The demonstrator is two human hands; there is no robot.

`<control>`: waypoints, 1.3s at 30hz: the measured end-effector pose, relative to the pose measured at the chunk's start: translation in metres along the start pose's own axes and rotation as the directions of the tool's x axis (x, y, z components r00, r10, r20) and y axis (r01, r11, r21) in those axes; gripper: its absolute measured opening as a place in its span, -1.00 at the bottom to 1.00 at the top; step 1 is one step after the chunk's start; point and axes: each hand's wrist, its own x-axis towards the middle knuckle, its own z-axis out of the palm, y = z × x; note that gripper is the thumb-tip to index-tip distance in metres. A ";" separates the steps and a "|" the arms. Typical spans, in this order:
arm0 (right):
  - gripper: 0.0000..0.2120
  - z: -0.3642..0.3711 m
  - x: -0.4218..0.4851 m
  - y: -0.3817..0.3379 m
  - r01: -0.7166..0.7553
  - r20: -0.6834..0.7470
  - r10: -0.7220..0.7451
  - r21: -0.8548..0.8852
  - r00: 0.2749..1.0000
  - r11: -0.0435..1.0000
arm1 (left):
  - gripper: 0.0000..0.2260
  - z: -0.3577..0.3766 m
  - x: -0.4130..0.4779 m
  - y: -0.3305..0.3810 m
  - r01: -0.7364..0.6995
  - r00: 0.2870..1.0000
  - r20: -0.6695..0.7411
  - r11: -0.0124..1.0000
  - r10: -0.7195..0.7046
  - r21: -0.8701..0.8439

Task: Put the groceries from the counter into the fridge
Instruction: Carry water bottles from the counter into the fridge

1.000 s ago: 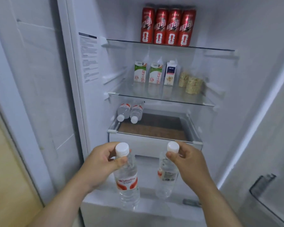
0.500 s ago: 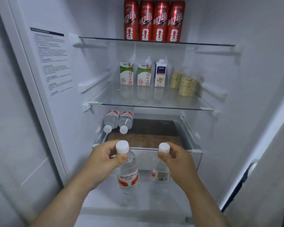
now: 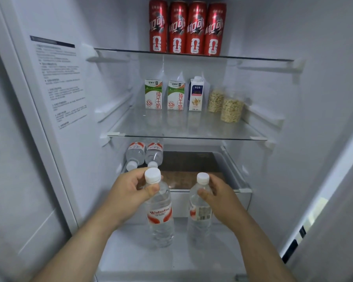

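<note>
Below each grip hangs a water bottle, upright, cap at the top and base pointing down in front of the drawer's white face. The left bottle [image 3: 159,212], with the red label, is pinched at the neck between thumb and curled fingers of the left hand [image 3: 128,192]. The right bottle [image 3: 199,212] is pinched the same way by the right hand [image 3: 222,198]. Both sit side by side, close but not touching, just outside the fridge [image 3: 110,78] opening.

Beyond and slightly above the grips lies the low compartment [image 3: 192,163] with its brown floor. Two lying bottles [image 3: 144,153] already rest there on their sides, tucked to the left, long axes running front to back and caps facing the person. That is what the coming move turns on, as I judge it — the held bottles stand vertical while their slot runs horizontal, so each must tip base-first, away from the grip. Free floor lies straight ahead of the right grip and just right of the left one. The left hand is nearer the resting pair, so its bottle likely goes in next to them.

Further up, past the grips, the glass shelf [image 3: 181,129] carries milk cartons [image 3: 164,94] and jars [image 3: 231,109] — red cans [image 3: 186,27] stand on the one above.
</note>
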 end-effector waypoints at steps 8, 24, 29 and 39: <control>-0.56 -0.002 0.001 -0.004 -0.012 -0.005 0.012 -0.001 1.000 1.000 | -0.76 0.000 0.001 0.003 -0.007 1.000 -0.013 1.000 0.007 0.009; -0.38 0.032 -0.024 -0.072 0.419 0.315 -0.376 -0.081 0.872 0.904 | -0.47 -0.033 -0.016 0.044 -0.285 0.952 -0.138 0.956 0.274 -0.074; -0.50 0.039 -0.018 -0.082 0.488 0.289 -0.456 -0.048 0.842 0.872 | -0.53 -0.041 -0.023 0.053 -0.334 0.940 -0.108 0.937 0.323 -0.099; -0.55 0.046 0.001 -0.089 0.604 0.081 -0.602 -0.221 0.794 0.766 | -0.63 -0.035 -0.042 0.064 0.026 0.997 -0.048 0.865 -0.058 -0.501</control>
